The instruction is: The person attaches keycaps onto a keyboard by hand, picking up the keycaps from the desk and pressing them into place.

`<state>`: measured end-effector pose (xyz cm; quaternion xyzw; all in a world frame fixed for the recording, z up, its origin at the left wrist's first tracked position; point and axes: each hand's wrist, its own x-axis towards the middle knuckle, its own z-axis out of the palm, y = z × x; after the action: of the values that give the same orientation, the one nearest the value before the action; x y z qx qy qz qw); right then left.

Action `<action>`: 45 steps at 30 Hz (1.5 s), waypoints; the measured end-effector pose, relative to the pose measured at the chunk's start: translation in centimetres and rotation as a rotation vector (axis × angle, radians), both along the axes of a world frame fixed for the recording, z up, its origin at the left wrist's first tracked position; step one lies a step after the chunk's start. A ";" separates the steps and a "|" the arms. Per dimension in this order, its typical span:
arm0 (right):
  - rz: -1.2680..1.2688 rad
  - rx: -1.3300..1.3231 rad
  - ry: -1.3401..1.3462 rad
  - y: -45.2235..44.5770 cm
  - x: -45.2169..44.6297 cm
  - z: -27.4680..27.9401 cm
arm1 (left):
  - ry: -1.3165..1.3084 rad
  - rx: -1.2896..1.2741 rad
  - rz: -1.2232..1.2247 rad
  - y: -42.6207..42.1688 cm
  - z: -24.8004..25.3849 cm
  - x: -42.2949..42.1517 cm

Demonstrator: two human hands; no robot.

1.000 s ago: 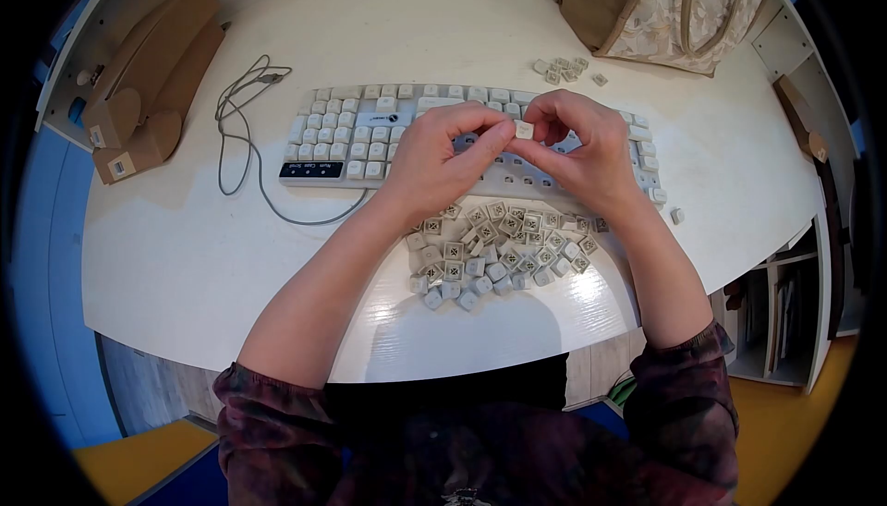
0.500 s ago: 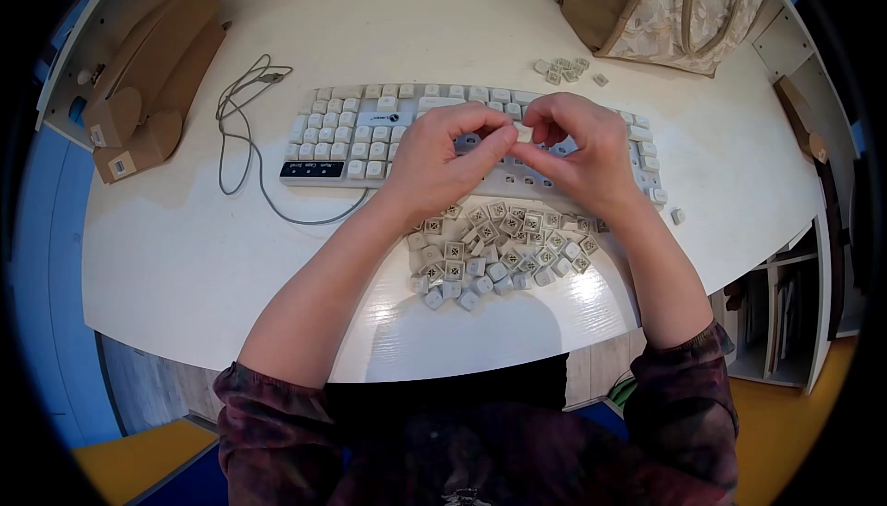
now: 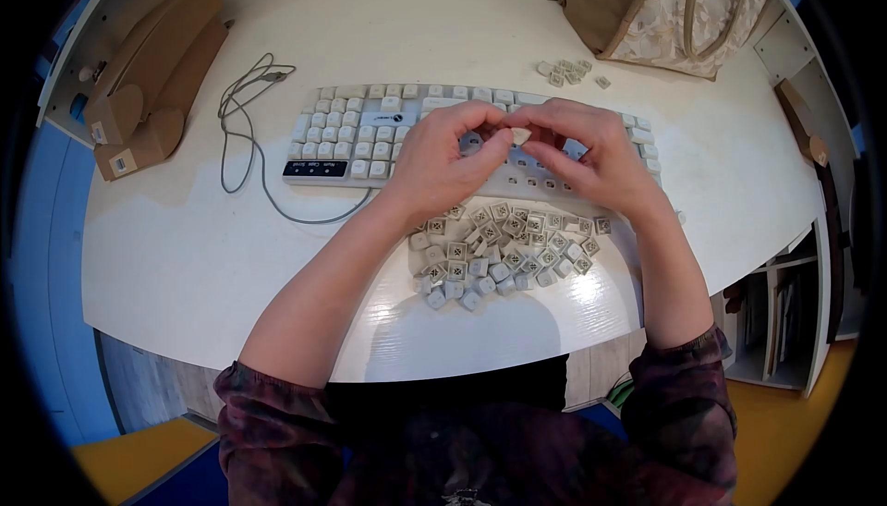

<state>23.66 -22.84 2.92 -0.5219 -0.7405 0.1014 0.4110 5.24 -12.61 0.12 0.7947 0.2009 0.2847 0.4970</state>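
A white keyboard (image 3: 319, 134) lies across the desk, its left part covered with keycaps and many sockets bare in the middle and right. Above it, my left hand (image 3: 450, 157) pinches a small pale keycap (image 3: 520, 136) between thumb and fingers. My right hand (image 3: 593, 150) is beside it, fingers curled and touching or nearly touching the keycap; whether it grips too is hard to see. Below the keyboard lies a pile of loose keycaps (image 3: 500, 245), many turned upside down. Both hands hide part of the keyboard's middle.
A grey cable (image 3: 249, 136) loops left of the keyboard. Brown cardboard holders (image 3: 152, 81) stand at the far left. A few keycaps (image 3: 565, 71) lie near a beige bag (image 3: 661, 12) at the back right. A shelf (image 3: 785, 321) is at the right.
The keycap has been tilted between my fingers. My right hand's index finger has moved left over it, and its thumb has moved away from the keycap. The view has shifted slightly.
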 end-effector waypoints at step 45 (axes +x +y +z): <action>-0.300 -0.511 0.020 -0.3 3.3 1.2 | 0.011 0.306 0.062 0.0 -0.6 0.6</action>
<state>26.96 -23.12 4.10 -0.7111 -0.6014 0.2278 0.2841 5.82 -12.65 -0.51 0.8561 0.1826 0.3229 0.3599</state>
